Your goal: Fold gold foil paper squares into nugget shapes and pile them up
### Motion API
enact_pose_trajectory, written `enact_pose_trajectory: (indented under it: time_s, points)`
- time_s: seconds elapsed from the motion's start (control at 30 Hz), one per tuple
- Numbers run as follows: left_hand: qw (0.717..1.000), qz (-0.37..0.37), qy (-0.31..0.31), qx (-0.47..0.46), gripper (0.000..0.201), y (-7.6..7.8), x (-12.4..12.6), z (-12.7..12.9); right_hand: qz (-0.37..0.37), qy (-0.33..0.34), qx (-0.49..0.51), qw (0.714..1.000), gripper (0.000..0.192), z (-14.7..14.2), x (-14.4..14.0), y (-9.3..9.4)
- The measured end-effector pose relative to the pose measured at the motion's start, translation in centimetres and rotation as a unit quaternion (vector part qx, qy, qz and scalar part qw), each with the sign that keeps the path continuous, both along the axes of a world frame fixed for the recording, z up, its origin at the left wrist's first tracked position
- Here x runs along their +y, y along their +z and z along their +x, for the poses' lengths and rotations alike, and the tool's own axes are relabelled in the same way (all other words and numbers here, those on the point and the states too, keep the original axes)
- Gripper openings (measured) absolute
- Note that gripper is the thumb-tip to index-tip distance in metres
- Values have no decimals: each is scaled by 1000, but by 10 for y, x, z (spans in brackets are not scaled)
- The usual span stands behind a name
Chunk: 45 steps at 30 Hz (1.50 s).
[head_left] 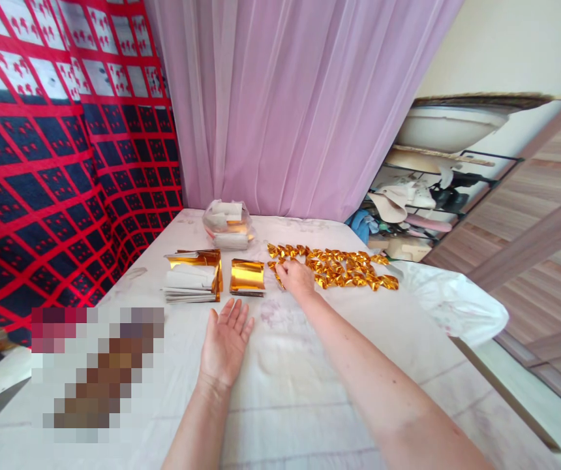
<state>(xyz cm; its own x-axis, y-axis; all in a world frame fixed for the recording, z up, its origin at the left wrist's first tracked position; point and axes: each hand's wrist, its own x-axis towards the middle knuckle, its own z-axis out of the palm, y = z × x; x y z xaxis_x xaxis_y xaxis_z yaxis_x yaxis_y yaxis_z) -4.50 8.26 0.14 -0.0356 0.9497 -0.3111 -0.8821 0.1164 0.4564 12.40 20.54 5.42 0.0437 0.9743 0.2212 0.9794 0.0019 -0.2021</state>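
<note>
My left hand [226, 343] lies palm up over the white cloth, fingers stretched out and nothing in it. Just beyond its fingertips is a neat stack of gold foil sheets [247, 275]. My right hand [297, 277] reaches to the left end of the rows of twisted gold foil pieces [342, 269], its fingers pinched on a twisted gold foil piece [272, 266]. The hand partly covers that piece. Left of the neat stack lies a looser pile of white-backed gold sheets [190, 281].
A clear plastic bag [226, 225] with more sheets stands at the table's back. White plastic [456, 300] hangs over the right edge beside a crowded shelf [412, 209]. Curtains [280, 104] close off the back; a checked red cloth [79, 163] hangs left. A pixelated patch hides part of the left side.
</note>
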Motion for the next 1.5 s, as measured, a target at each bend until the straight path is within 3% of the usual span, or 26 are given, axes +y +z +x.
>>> enact_pose_trajectory:
  time_s: [0.17, 0.4, 0.53, 0.67, 0.73, 1.0, 1.5]
  points:
    - [1000, 2, 1, -4, 38, 2, 0, -1, 27, 71, 16, 997, 33, -4, -38, -16]
    - [1000, -14, 1, -17, 42, 9, -1, 0, 42, 109, 63, 991, 29, -7, -84, -47]
    - [1000, -13, 1, -11, 42, 10, -1, 0, 50, 107, 100, 988, 16, -7, -81, -51]
    - [1000, -10, 2, -21, 42, 9, 0, -1, 32, 107, 155, 981, 45, -10, -70, -50]
    - [999, -12, 6, -31, 43, 9, 0, -1, 19, 121, 163, 979, 50, -13, -66, -50]
    - [999, -9, 6, -44, 43, 9, -1, -2, 26, 140, 134, 981, 32, -22, -58, -53]
    - [999, -9, 5, -51, 45, 7, 0, -2, 34, 112, 145, 983, 12, -19, -62, -56]
